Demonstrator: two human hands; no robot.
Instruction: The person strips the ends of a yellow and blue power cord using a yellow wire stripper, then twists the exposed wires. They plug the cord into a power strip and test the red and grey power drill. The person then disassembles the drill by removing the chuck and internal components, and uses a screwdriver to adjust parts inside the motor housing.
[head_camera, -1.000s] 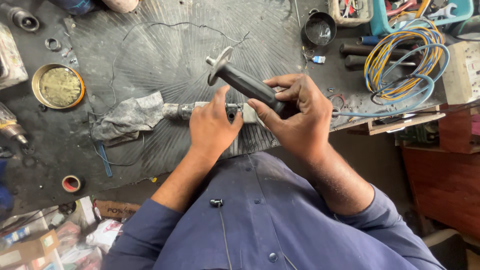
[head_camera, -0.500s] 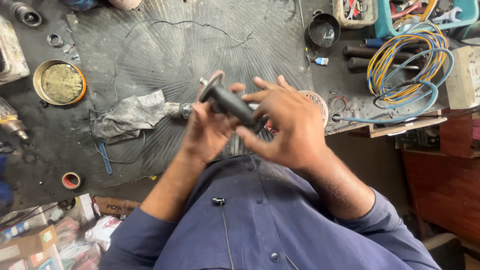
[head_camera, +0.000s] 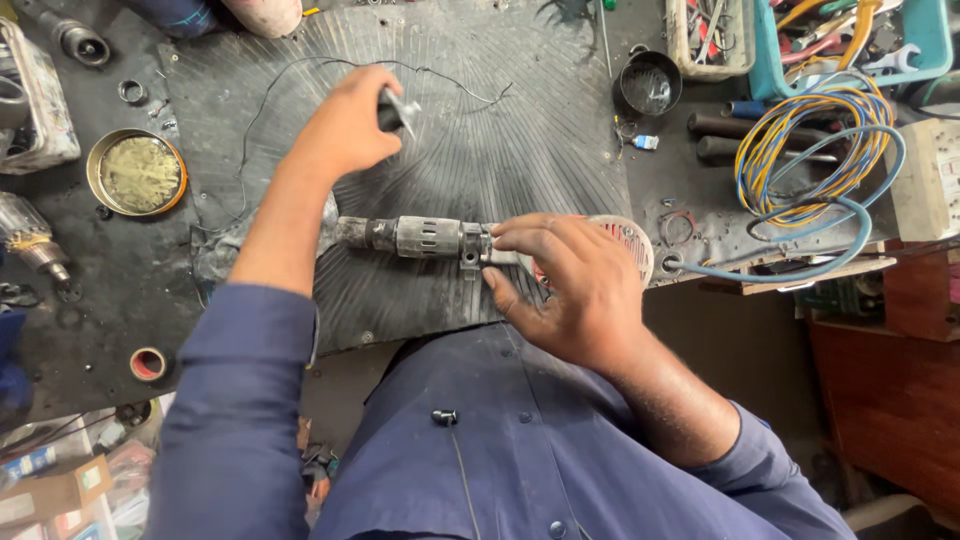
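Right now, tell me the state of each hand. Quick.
Left hand: closed around the black handle, out over the mat.
Right hand: fingers pinching the end of the grey power tool lying on the mat.

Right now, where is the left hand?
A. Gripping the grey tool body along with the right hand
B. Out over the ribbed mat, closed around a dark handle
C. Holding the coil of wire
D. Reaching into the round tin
B: the left hand is stretched out over the ribbed mat, closed on the dark handle, while only the right hand touches the grey tool body.
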